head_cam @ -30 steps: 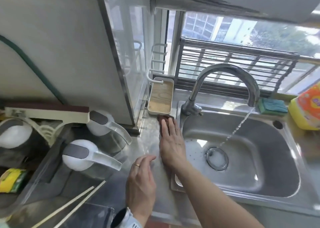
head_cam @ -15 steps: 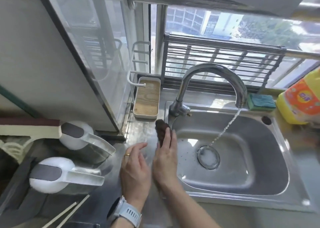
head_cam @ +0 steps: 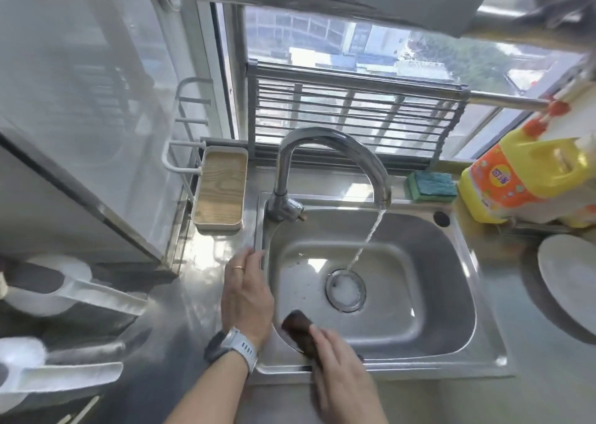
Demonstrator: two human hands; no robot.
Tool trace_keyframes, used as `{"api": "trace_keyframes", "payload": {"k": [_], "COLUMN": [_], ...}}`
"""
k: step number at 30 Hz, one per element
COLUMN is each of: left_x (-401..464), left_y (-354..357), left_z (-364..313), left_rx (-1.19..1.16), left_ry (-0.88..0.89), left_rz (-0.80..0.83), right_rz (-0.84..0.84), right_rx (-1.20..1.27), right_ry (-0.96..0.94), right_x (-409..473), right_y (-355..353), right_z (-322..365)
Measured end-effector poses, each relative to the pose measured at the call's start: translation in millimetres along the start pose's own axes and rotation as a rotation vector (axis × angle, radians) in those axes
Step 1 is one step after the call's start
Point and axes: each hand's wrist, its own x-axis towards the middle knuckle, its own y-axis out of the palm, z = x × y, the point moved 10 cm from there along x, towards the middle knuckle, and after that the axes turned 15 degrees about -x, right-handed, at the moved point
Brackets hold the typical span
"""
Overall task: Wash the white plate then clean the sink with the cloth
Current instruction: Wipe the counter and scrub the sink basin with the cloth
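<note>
I see my right hand [head_cam: 342, 368] at about 6 o'clock, pressing a dark brown cloth [head_cam: 300, 331] on the near left corner of the sink [head_cam: 419, 294]. My fingers lie flat on top of the cloth, spread a little, not wrapped round it. The cloth sits on the sloped inside wall, just below the front rim.

My left hand [head_cam: 246, 297] is at about 7 o'clock from the drain [head_cam: 345, 289]. It lies flat and open on the table [head_cam: 193, 294], holding nothing, with its fingertips touching the left rim of the sink. There is a ring on one finger and a grey watch [head_cam: 238, 347] on the wrist. My two hands are close but do not touch.

The tap [head_cam: 325, 155] stands at 12 o'clock, and a thin stream of water [head_cam: 366, 239] falls from it into the drain. Foam sits in the drain.

The white plate [head_cam: 571, 281] is at 3 o'clock, out of the sink, on the table well to the right. Its edge runs out of my view.

A green sponge [head_cam: 430, 186] lies at 1 o'clock behind the sink. A yellow soap bottle [head_cam: 522, 178] stands just to its right. A small wooden tray [head_cam: 221, 191] sits at 11 o'clock, left of the tap.
</note>
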Motion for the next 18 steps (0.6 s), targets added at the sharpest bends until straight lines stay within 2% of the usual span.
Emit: {"api": "trace_keyframes", "payload": {"k": [5,8,10,13,16,18], "left_x": [24,20,23,29,31,31], "left_y": [27,49,55,58,56,53], "left_z": [3,-4,-2,7,8,1], "left_rx": [0.120,0.342,0.388,0.352,0.364,0.351], "left_ry": [0.117,0.278,0.285,0.248,0.251,0.275], "left_rz": [0.177,0.415,0.482,0.497,0.480,0.455], "right_rz": [0.104,0.171,0.202,0.132,0.025,0.061], "right_rx": [-0.057,-0.089,-0.067,0.086,0.196,0.232], "right_ry": [0.082,0.264,0.322,0.144,-0.175,-0.313], "right_x": [-2,-5,12,79,175,240], "right_y": [-15,-18,-21,-61,-114,-118], "right_z": [-79,-145,-188,-191,-141,-103]}}
